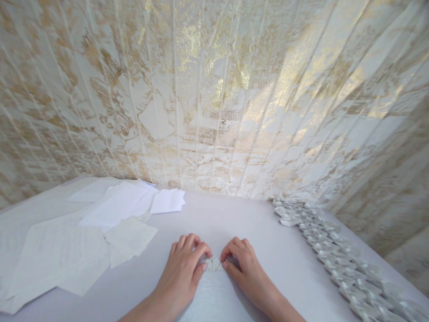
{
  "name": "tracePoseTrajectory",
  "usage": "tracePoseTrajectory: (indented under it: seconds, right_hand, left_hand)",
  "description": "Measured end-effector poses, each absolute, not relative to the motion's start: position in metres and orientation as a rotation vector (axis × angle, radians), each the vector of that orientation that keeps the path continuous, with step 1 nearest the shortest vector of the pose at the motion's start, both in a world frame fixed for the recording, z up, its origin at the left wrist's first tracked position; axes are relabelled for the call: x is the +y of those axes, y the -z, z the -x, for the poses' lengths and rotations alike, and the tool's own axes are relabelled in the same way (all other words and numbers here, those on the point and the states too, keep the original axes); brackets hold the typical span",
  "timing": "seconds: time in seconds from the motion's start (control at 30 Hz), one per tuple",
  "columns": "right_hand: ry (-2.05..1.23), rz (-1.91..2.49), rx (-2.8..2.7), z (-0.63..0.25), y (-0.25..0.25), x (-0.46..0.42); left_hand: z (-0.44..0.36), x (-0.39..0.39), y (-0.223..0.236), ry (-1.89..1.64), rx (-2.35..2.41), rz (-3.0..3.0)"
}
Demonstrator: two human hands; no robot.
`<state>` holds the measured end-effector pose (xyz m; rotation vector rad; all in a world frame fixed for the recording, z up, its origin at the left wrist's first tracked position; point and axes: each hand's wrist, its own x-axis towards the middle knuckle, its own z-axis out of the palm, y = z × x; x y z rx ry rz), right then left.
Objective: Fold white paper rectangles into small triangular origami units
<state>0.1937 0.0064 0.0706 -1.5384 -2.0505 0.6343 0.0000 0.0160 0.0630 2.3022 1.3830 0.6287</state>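
A small folded piece of paper [215,263], pale with grey print, lies on the table between my two hands. My left hand [187,261] pinches its left end between thumb and fingertips. At the opposite end, the thumb and index finger of my right hand [241,261] close on the paper, the other fingers curled. Parts of both ends are hidden by the fingertips. The paper's finer folds are too small to make out.
Loose printed sheets [63,250] spread over the table's left side, with whiter sheets [117,203] and a small white stack [167,201] behind. Rows of folded paper pieces [348,264] run along the right edge. A patterned curtain [214,98] hangs behind the table [214,214].
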Motion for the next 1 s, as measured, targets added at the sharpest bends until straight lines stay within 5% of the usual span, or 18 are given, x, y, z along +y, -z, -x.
tracePoseTrajectory:
  seconds: [0.63,1.0]
  right_hand:
    - [-0.784,1.525,-2.07,-0.202,-0.075,0.008]
    - [-0.546,1.306,-2.209,-0.181,-0.064,-0.002]
  left_hand:
    - [0.002,0.016,-0.058,-0.674,1.391,-2.278]
    - [0.003,0.008,-0.068,-0.564,1.326,-2.381]
